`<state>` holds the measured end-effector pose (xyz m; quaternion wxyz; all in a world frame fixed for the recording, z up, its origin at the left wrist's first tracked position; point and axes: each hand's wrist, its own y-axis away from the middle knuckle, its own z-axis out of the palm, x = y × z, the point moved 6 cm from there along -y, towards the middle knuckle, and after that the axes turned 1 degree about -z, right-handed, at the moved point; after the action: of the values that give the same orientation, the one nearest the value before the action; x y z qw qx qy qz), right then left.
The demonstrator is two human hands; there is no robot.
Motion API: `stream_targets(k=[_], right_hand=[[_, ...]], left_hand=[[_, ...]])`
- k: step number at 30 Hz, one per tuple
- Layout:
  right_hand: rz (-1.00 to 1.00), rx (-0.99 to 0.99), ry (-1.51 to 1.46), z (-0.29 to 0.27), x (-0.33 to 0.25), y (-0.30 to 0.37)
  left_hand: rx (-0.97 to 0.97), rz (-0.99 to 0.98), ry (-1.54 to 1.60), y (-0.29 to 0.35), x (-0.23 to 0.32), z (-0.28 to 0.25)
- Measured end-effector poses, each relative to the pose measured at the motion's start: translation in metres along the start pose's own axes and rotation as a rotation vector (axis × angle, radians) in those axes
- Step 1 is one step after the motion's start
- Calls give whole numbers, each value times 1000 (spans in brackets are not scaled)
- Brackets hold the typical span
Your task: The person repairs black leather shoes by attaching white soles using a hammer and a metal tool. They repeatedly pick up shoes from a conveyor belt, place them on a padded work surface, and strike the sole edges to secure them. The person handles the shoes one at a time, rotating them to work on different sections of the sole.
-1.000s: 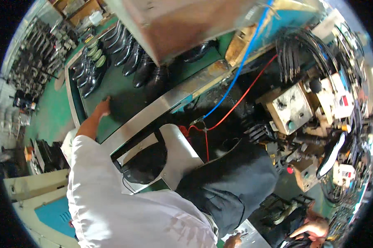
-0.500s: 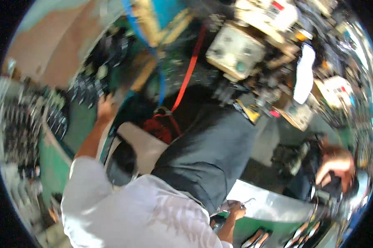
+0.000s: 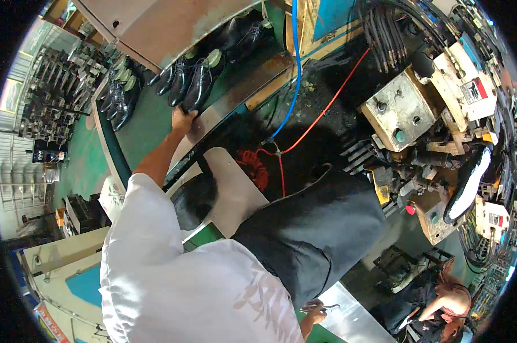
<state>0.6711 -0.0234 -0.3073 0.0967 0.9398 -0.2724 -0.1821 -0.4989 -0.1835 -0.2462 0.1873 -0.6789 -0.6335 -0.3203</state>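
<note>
At the end of my outstretched arm, my left hand [image 3: 183, 120] is closed on the toe of a glossy black lace-up shoe [image 3: 200, 86]. That shoe stands in a group of black shoes on a green conveyor belt [image 3: 149, 108], with a pale green piece at its opening. Low in the picture, my right hand [image 3: 313, 313] grips a thin dark metal tool with a curved end [image 3: 330, 307]; its exact kind cannot be made out. Beside this hand is a shiny metal sheet [image 3: 350, 311].
A machine with a worn control box [image 3: 398, 111] stands at right, a white-soled shoe [image 3: 470, 183] on it. Blue [image 3: 295, 74] and red [image 3: 341, 86] hoses cross ahead. A brown metal hood [image 3: 155, 28] overhangs the belt. Another person [image 3: 444, 300] bends at lower right.
The view has swung left, so the scene sits further right and is sharper. My left hand has come to the black shoe's toe. My right hand still holds the metal tool.
</note>
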Motion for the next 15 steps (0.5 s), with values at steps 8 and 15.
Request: stream_targets(k=[8, 15], right_hand=[[255, -151, -184, -20, -30, 29], [288, -226, -160, -26, -42, 71]], left_hand=[[128, 65, -356, 15, 50, 17], [-177, 806, -306, 230, 215, 87]])
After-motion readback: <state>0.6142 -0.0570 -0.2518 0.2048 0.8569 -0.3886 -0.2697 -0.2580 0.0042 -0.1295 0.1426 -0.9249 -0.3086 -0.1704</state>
